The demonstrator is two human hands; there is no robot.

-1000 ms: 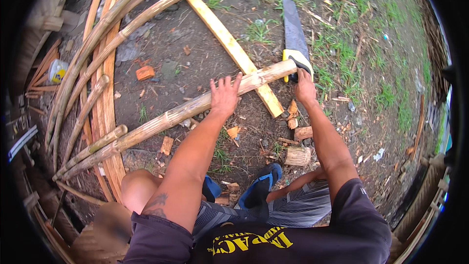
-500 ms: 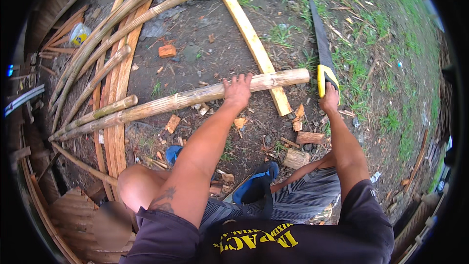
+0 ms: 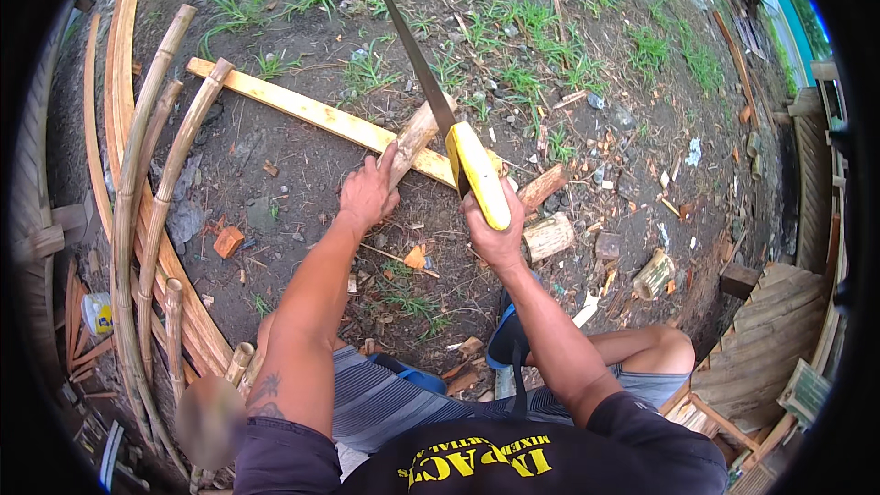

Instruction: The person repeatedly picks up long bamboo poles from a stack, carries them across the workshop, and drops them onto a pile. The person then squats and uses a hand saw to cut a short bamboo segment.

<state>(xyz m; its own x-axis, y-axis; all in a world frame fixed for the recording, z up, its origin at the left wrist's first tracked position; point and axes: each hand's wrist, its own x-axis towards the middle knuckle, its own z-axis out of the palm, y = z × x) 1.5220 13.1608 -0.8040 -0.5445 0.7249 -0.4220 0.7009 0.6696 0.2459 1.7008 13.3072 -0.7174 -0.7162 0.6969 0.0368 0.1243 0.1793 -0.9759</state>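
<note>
In my right hand [image 3: 495, 227] is a handsaw [image 3: 473, 165], gripped by its yellow handle, with the dark blade pointing away and slightly left. The blade passes over or beside the far end of a bamboo pole [image 3: 417, 139]; whether its teeth touch is unclear. My left hand [image 3: 367, 191] holds the pole just nearer than that end, fingers along its side. Beneath the pole's end lies a yellowish wooden plank [image 3: 321, 115], running from the upper left toward the saw handle. My left hand and forearm hide the pole's nearer length.
Several curved bamboo poles [image 3: 158, 179] and long sawn boards [image 3: 188, 298] lie at my left. Short bamboo offcuts [image 3: 548, 236] and wood chips litter the dirt by my right forearm. An orange brick piece [image 3: 228, 241] and a white bucket [image 3: 97, 313] sit to the left.
The view has turned, so the pole and plank lie at new angles. My right hand has brought the saw from beside the pole to its end. My left hand now holds nearer that end.
</note>
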